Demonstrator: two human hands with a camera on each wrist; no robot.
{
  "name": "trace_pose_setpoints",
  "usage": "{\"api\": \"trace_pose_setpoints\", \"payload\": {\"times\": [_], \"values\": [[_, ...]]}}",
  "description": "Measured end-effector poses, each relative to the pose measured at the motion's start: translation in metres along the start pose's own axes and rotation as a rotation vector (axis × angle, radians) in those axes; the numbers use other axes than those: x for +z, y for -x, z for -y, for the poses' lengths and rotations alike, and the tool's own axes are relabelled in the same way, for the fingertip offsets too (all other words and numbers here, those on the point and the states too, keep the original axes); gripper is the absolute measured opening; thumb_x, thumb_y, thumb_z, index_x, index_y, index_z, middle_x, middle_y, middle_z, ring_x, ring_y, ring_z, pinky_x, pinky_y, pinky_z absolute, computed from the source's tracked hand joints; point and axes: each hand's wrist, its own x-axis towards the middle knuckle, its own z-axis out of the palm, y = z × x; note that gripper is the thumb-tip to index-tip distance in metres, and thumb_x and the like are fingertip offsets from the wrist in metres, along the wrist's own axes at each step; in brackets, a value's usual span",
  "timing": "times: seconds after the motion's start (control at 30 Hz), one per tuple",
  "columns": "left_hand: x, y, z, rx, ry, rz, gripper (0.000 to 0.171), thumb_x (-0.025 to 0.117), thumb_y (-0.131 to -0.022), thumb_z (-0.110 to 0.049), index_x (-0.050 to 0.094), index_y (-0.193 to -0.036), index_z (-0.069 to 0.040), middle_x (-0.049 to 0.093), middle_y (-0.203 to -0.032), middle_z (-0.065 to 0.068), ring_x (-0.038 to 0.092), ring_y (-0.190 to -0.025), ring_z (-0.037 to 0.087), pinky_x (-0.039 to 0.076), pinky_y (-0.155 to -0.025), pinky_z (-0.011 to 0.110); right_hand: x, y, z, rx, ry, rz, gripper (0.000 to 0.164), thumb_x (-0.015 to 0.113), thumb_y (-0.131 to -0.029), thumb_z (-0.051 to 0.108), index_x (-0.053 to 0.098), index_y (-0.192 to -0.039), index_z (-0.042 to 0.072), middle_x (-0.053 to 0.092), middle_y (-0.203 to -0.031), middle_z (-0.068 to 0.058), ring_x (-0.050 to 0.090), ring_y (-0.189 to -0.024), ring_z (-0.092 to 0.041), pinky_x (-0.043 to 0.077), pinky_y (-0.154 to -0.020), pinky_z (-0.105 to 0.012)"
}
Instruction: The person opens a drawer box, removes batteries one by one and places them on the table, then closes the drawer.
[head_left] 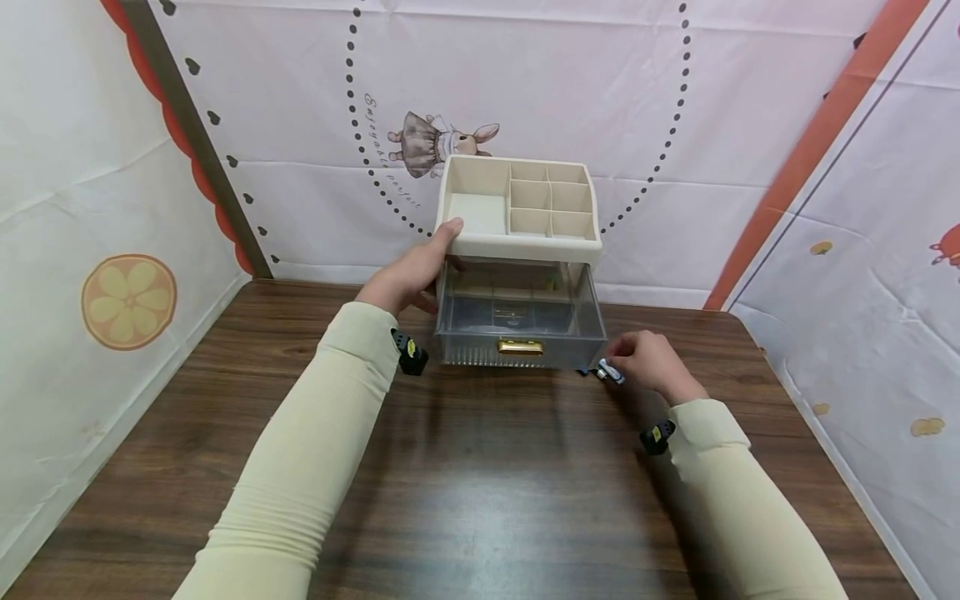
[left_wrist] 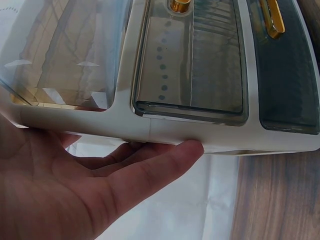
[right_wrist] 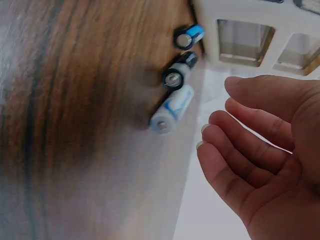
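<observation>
A cream desk organizer (head_left: 525,247) with a divided top tray stands at the back of the table. Below the tray its see-through grey front (head_left: 480,346) carries a gold handle (head_left: 520,347). My left hand (head_left: 412,275) rests against the organizer's left side, thumb near the tray's front corner. In the left wrist view the fingers lie along the cream side edge. Three small batteries lie by the organizer's right side: a white one (right_wrist: 172,111), a black-and-grey one (right_wrist: 179,71) and a blue-and-black one (right_wrist: 189,36). Beside them hovers my right hand (right_wrist: 260,135), fingers loosely bent, holding nothing.
Dark wood-grain table (head_left: 480,467) extends in front of the organizer. A printed white cloth (head_left: 600,100) hangs behind it and along both sides. Dark wrist cameras (head_left: 408,352) are strapped on both wrists.
</observation>
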Motion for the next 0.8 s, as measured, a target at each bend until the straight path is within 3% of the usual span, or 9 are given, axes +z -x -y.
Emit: {"api": "trace_pose_setpoints", "payload": {"times": [0.23,0.47,0.63,0.8], "values": [[0.000,-0.001,0.000,-0.004,0.002,0.002,0.096,0.019,-0.082,-0.086,0.052,-0.131,-0.010,0.045,-0.134,0.016,0.056,-0.111,0.035,0.055,-0.080,0.050,-0.010,0.010,0.016,-0.054,-0.004,-0.054,0.017,0.064,-0.093,0.019,0.069,-0.103,0.005,0.071,-0.095,-0.011,0.065,-0.083,-0.022,0.053,-0.070,-0.038],[0.000,-0.001,-0.001,-0.005,0.013,-0.001,0.100,0.021,-0.081,-0.087,0.028,-0.149,-0.015,0.045,-0.133,0.019,0.056,-0.111,0.036,0.054,-0.081,0.051,-0.022,0.027,0.040,-0.105,0.012,-0.137,0.022,0.063,-0.094,0.020,0.068,-0.110,0.005,0.069,-0.098,-0.012,0.064,-0.085,-0.024,0.053,-0.073,-0.043],[0.000,0.000,-0.001,-0.006,0.005,0.001,0.100,0.020,-0.081,-0.087,0.028,-0.149,-0.015,0.045,-0.132,0.018,0.057,-0.112,0.035,0.054,-0.082,0.049,-0.029,0.040,0.056,-0.158,0.012,-0.218,0.021,0.062,-0.093,0.017,0.068,-0.110,0.005,0.068,-0.100,-0.012,0.064,-0.088,-0.025,0.054,-0.075,-0.045],[0.001,0.001,-0.001,-0.013,-0.003,0.004,0.100,0.019,-0.080,-0.088,0.027,-0.150,-0.016,0.044,-0.134,0.018,0.056,-0.113,0.035,0.054,-0.083,0.050,-0.036,0.056,0.070,-0.209,-0.064,-0.253,0.024,0.059,-0.093,0.015,0.067,-0.114,0.006,0.068,-0.103,-0.011,0.065,-0.092,-0.025,0.056,-0.078,-0.047]]}}
